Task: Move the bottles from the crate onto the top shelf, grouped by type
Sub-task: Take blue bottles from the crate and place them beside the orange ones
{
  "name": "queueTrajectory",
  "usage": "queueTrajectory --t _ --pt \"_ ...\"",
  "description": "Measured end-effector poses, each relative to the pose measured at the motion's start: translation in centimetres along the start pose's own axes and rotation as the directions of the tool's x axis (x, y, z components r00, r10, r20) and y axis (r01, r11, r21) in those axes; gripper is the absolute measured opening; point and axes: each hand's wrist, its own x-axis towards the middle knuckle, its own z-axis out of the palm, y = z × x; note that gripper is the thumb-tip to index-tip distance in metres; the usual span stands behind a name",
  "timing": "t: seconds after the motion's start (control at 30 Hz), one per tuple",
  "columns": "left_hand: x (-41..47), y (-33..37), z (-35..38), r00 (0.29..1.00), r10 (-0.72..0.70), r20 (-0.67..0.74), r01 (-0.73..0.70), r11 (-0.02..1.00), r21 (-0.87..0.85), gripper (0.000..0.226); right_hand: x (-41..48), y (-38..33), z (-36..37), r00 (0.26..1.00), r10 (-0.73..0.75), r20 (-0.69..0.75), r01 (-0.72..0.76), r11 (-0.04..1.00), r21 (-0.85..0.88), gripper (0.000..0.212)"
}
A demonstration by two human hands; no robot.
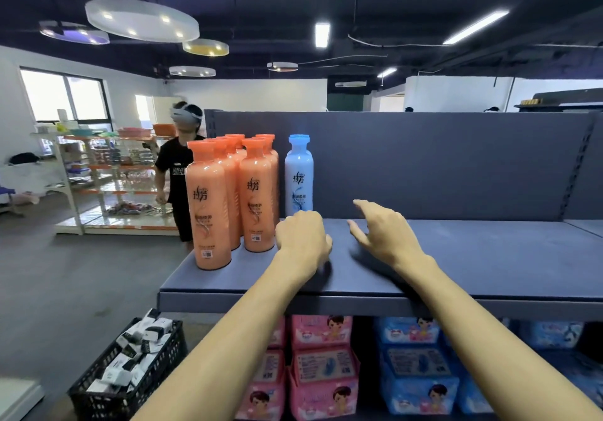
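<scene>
Several orange bottles (208, 205) stand in two rows at the left end of the grey top shelf (473, 257). One light blue bottle (299, 176) stands upright just right of them, against the back panel. My left hand (301, 238) hovers low over the shelf in front of the blue bottle, fingers curled, nothing visible in it. My right hand (385, 231) is beside it to the right, fingers spread, holding nothing. A black crate (153, 368) sits on the floor at lower left, filled with small white and black packs.
The shelf below holds pink packs (321, 365) and blue packs (417, 368). A person in a black shirt with a headset (177, 172) stands behind the orange bottles near another shelving unit (107, 176). The grey back panel (440, 159) rises behind the top shelf.
</scene>
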Motion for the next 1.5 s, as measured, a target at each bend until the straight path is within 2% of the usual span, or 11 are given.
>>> queueTrajectory --t 0.17,0.37,0.7,0.8,0.9,1.0,1.1,1.23,1.37,1.5 --pt "-2.1 1.9 -1.6 0.987 0.158 -0.007 -0.158 0.987 0.02 0.024 -1.6 0.5 -2.9 1.0 0.022 -0.002 -0.022 0.999 -0.035 0.051" --pt "-5.1 4.7 -2.7 0.911 0.396 -0.115 -0.404 0.913 -0.06 0.029 -6.8 1.8 -6.1 0.994 0.078 -0.071 -0.083 0.995 -0.063 0.053" --pt "-10.8 9.0 -1.9 0.785 0.513 -0.346 -0.594 0.781 -0.19 0.03 -14.1 3.6 -9.5 0.981 0.175 -0.08 -0.187 0.966 -0.18 0.057" --pt "-13.2 9.4 -0.3 0.741 0.576 -0.344 -0.661 0.716 -0.225 0.032 -17.9 4.2 -9.2 0.981 0.175 -0.083 -0.189 0.957 -0.22 0.051" --pt "-15.8 10.4 3.3 0.722 0.648 -0.244 -0.692 0.663 -0.287 0.025 -22.1 4.7 -7.5 0.976 0.213 -0.035 -0.216 0.95 -0.225 0.049" --pt "-18.6 11.3 7.9 0.735 0.676 -0.048 -0.651 0.686 -0.324 0.026 -26.4 5.8 -4.8 0.947 0.307 0.1 -0.277 0.932 -0.236 0.048" --pt "-21.5 11.5 12.9 0.717 0.685 0.127 -0.608 0.705 -0.366 0.028 -30.9 6.6 -1.4 0.851 0.442 0.285 -0.383 0.892 -0.24 0.049" --pt "-26.1 10.3 18.5 0.656 0.687 0.313 -0.564 0.722 -0.401 0.024 -36.2 6.6 2.9 0.709 0.523 0.473 -0.447 0.852 -0.272 0.046" --pt "-29.6 8.6 22.7 0.613 0.634 0.471 -0.519 0.773 -0.365 0.032 -40.4 6.2 6.4 0.575 0.554 0.602 -0.513 0.817 -0.262 0.038" --pt "-31.8 8.0 25.4 0.577 0.603 0.55 -0.484 0.796 -0.364 0.036 -43.3 5.8 9.3 0.484 0.554 0.677 -0.554 0.793 -0.254 0.037"
